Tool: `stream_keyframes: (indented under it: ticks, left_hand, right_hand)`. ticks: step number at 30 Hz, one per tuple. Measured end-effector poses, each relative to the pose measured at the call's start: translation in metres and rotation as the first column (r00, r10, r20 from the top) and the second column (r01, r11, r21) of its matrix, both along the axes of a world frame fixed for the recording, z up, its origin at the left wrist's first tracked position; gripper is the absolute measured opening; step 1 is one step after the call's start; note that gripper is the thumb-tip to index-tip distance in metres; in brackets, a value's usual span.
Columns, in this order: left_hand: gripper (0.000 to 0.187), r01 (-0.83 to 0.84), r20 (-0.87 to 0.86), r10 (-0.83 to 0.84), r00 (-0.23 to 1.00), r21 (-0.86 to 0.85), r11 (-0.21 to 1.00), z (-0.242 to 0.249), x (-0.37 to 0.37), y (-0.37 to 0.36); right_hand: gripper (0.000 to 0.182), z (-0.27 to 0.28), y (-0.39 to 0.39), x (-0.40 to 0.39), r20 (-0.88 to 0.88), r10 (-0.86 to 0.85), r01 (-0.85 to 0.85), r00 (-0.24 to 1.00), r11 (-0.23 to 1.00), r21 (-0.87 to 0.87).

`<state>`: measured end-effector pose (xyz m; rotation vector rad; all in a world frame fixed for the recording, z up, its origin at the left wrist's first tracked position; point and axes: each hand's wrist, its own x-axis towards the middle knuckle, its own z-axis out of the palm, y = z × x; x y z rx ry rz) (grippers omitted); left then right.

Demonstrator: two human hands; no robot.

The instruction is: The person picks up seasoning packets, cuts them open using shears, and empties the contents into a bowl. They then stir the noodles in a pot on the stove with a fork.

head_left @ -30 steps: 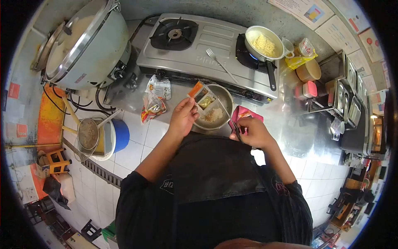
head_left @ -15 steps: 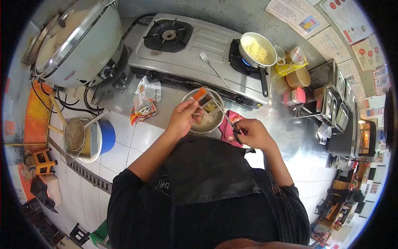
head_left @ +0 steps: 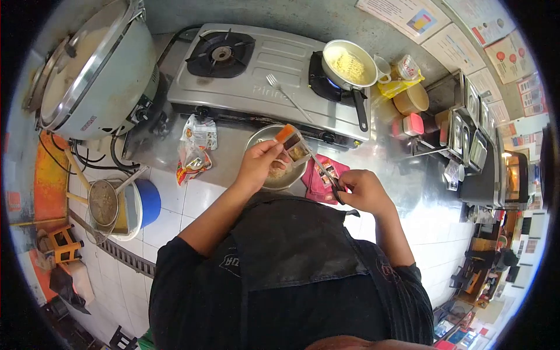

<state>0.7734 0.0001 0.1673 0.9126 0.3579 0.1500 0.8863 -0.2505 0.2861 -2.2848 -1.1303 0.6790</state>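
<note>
A strip of joined seasoning sachets [head_left: 296, 149], with orange, dark and yellowish sections, is pinched in my left hand [head_left: 260, 166]. It hangs over a metal bowl [head_left: 251, 144] with pale grainy contents. My right hand [head_left: 366, 192] has its fingers through the handles of a pair of scissors [head_left: 324, 169]. Their blades point up and left, tips close to the strip's right edge. Under the scissors lies a dark pink cloth or packet [head_left: 317, 185] at the counter's front edge. Beyond, noodles [head_left: 349, 67] sit in a pan [head_left: 371, 59] over a blue flame.
A fork [head_left: 286, 96] rests on the two-burner stove [head_left: 268, 64]. Torn noodle wrappers [head_left: 197, 149] lie left of the bowl. A large cooker [head_left: 99, 76] stands at far left, above a blue bucket [head_left: 150, 200] with strainers. Metal containers [head_left: 461, 134] line the right side.
The scissors have drawn back from across the sachets toward the lower right, with my right hand moving slightly down. My left hand keeps hold of the strip. The whole view has shifted slightly.
</note>
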Motion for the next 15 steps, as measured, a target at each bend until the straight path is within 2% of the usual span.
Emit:
stream_keyframes:
  ticks: [5,12,15]
  left_hand:
    - [0.018,0.046,-0.003,-0.046,0.999,0.154,0.987,0.008,0.004,-0.003]
    - [0.017,0.050,0.034,-0.058,0.998,0.209,0.977,0.005,0.008,-0.005]
    - [0.017,0.078,0.049,-0.091,0.995,0.226,0.971,0.006,0.010,-0.007]
  right_hand:
    - [0.044,0.008,-0.002,-0.004,0.042,0.000,0.002,0.999,0.999,-0.053]
    - [0.046,0.005,-0.012,-0.007,0.084,-0.044,0.049,0.996,0.997,-0.063]
    - [0.042,0.010,-0.013,-0.008,0.050,-0.034,0.038,0.998,0.996,-0.082]
